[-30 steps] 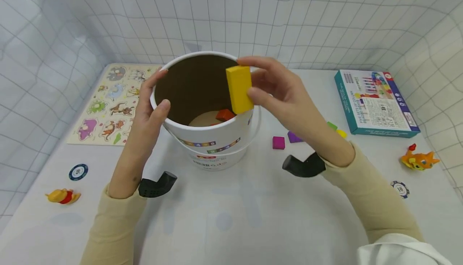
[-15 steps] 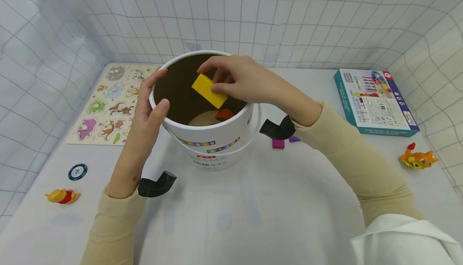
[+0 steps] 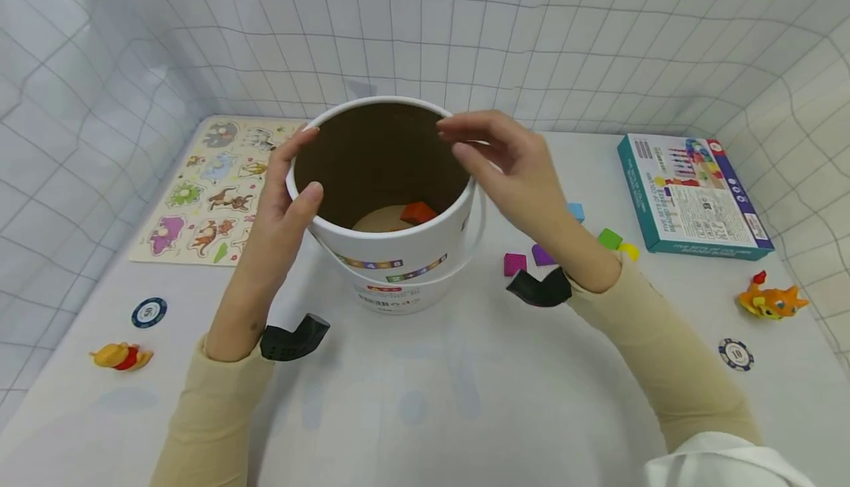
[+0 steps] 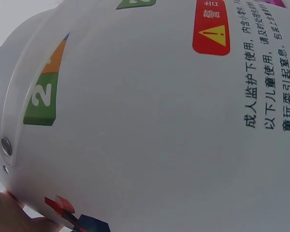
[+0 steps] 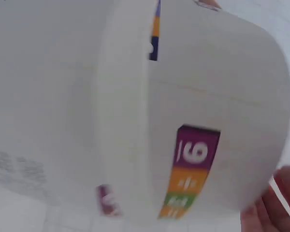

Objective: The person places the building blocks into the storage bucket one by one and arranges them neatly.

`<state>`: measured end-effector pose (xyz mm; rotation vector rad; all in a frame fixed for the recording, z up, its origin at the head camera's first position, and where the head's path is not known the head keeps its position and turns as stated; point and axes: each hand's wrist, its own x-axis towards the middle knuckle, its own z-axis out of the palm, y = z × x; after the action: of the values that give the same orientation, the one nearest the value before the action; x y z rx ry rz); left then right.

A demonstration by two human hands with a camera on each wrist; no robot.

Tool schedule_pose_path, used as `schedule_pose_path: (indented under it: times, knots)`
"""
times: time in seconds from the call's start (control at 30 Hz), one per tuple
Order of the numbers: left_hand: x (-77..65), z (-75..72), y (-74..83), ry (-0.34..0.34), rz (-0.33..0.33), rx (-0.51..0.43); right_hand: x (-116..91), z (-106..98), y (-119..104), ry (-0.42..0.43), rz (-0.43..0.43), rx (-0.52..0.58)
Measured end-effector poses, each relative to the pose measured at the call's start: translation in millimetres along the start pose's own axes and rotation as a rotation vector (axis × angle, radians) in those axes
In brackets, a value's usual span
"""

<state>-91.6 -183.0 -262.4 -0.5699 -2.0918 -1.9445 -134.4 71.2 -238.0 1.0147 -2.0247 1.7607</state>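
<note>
A white bucket (image 3: 397, 257) printed with coloured number sums stands upright in the head view. My left hand (image 3: 282, 190) grips its rim at the left, thumb over the edge. My right hand (image 3: 501, 159) is at the right side of the rim, fingers loosely bent and holding nothing. Inside, an orange-red block (image 3: 418, 212) lies on the bucket's floor; the near wall hides part of the inside, and no yellow block shows. Both wrist views are filled by the bucket's side (image 4: 150, 121), with fingers of the right hand (image 5: 275, 203) at the lower right of its view.
Right of the bucket lie a magenta block (image 3: 514, 264), a purple block (image 3: 543, 254), a green block (image 3: 609, 238) and a blue block (image 3: 575, 212). An animal puzzle board (image 3: 206, 192), a teal-edged box (image 3: 693, 195), poker chips (image 3: 149, 313) and toy figures (image 3: 772, 299) lie around.
My right hand carried the yellow block over the bucket, let it go, and came back right to the rim. The left hand kept its grip.
</note>
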Motion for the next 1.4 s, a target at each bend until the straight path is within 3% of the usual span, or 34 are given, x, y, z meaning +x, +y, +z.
schedule_pose_path:
  times: [0.1, 0.17, 0.27, 0.4, 0.5, 0.67, 1.1, 1.4]
  knots:
    - [1.0, 0.5, -0.5, -0.002, 0.008, 0.003, -32.3, -19.8, 20.1, 0.151, 0.100, 0.023]
    - [1.7, 0.6, -0.8, 0.000, 0.014, -0.005, -55.6, -31.0, 38.2, 0.160, 0.251, -0.019]
    - [1.4, 0.5, -1.0, 0.006, 0.009, -0.010, -87.3, -41.9, 65.0, -0.016, 0.461, -0.182]
    - [-0.1, 0.4, -1.3, 0.010, 0.002, -0.016, -116.7, -47.4, 84.9, -0.289, 0.565, -0.392]
    - [-0.3, 0.3, -1.3, 0.013, 0.001, -0.015, -127.6, -47.3, 90.8, -0.391, 0.574, -0.474]
    - [-0.9, 0.1, -0.8, 0.018, -0.005, -0.003, -131.0, -42.2, 96.8, -0.472, 0.503, -0.565]
    - [-0.3, 1.0, -1.8, 0.018, 0.002, 0.003, -131.9, -32.3, 100.3, -0.445, 0.410, -0.652]
    - [-0.1, 1.4, -1.3, 0.009, 0.001, -0.003, -134.2, -55.5, 98.4, -0.415, 0.426, -0.641]
